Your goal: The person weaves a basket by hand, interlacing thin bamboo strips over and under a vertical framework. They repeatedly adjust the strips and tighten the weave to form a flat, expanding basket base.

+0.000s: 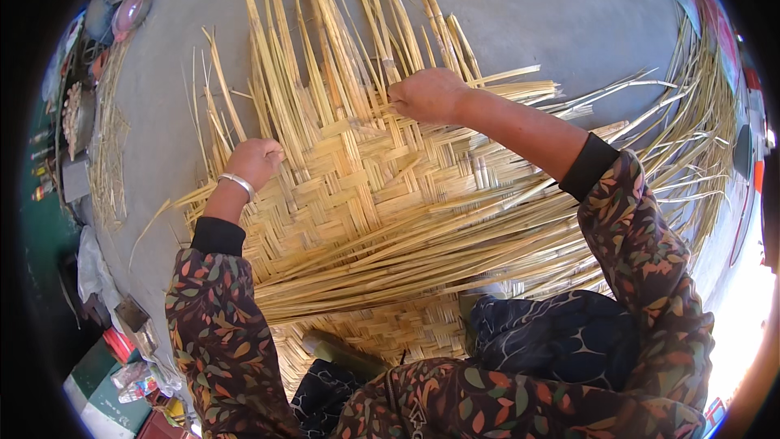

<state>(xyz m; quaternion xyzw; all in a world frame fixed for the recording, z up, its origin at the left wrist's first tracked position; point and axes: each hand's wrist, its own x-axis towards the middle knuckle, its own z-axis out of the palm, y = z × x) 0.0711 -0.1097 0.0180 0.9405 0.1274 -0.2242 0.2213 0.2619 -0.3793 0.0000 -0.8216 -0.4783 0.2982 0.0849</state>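
Observation:
A mat of flat yellow split-reed strips, woven in a zigzag pattern, spreads over the floor in front of me. Loose ends of upright strips fan out past its far edge. My right hand is closed at that far edge, its fingertips pinching a reed strip among the upright ones. At the mat's left side my left hand, with a silver bangle at the wrist, is also closed, knuckles up beside the strips. Whatever its fingers hold is hidden.
A bundle of loose reeds lies across the near part of the mat, in front of my knees. More long reeds are heaped at the right. Plastic bags and assorted household things line the left wall. Grey floor surrounds the mat.

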